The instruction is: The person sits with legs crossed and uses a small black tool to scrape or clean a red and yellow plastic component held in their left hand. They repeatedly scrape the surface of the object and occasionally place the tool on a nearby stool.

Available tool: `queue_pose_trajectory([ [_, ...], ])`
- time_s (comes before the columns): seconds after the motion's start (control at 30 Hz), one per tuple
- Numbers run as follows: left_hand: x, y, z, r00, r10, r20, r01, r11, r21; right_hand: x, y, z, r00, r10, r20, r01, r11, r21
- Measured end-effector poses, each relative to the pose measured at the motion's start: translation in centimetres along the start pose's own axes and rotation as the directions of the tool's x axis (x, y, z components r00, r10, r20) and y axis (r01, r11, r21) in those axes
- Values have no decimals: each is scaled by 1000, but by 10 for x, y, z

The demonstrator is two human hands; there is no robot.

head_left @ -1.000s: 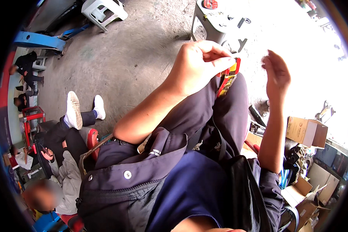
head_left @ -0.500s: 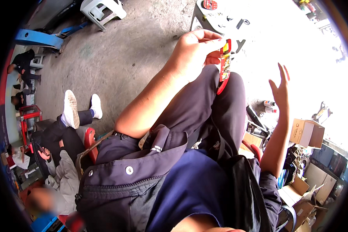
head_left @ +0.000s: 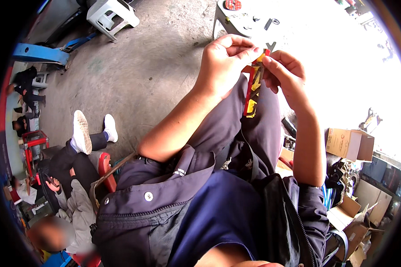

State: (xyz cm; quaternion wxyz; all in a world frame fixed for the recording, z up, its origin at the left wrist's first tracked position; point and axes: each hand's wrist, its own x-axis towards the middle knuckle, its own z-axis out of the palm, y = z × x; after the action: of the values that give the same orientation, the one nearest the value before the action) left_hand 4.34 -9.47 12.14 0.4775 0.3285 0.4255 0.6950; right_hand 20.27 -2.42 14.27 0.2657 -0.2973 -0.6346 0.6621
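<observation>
A narrow red and yellow strip (head_left: 252, 91) with dark patches hangs in front of my knees. Its exact kind does not show. My left hand (head_left: 227, 62) pinches its upper end between thumb and fingers. Right beside it, my right hand (head_left: 287, 73) has its thumb and fingers closed at that same end. The strip's lower end dangles free over my dark trousers (head_left: 218, 120). Part of its top is covered by my fingertips.
A pale stool (head_left: 236, 24) ahead carries a red round item (head_left: 232, 5) and small parts. Another stool (head_left: 112, 18) stands far left, near a blue metal beam (head_left: 42, 54). A seated person (head_left: 78, 200) is at left. Cardboard boxes (head_left: 343, 143) and clutter lie at right.
My right hand has come in from the right, where it was open, and closed on the strip's upper end. The strip has turned, showing a more yellow and dark side.
</observation>
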Motion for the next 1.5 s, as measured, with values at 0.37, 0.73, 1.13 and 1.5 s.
queue_pose_trajectory([
  [0.37, -4, -19, -1, 986, -119, 118, 119, 993, 7, 2, 27, -6, 957, -234, -171, 238, 971, 7],
  [0.73, 10, -74, -34, 982, -107, -157, 116, 992, 48, 31, 86, -48, 971, 0, -238, 9, 999, 39],
  [1.13, 28, -113, -51, 890, -456, -9, 411, 811, -417, 72, 178, -77, 937, 331, -111, -349, 877, -331],
  [1.5, 45, -133, -48, 907, -419, 43, 420, 893, -161, 74, 184, -83, 977, 204, -60, -212, 941, -264],
])
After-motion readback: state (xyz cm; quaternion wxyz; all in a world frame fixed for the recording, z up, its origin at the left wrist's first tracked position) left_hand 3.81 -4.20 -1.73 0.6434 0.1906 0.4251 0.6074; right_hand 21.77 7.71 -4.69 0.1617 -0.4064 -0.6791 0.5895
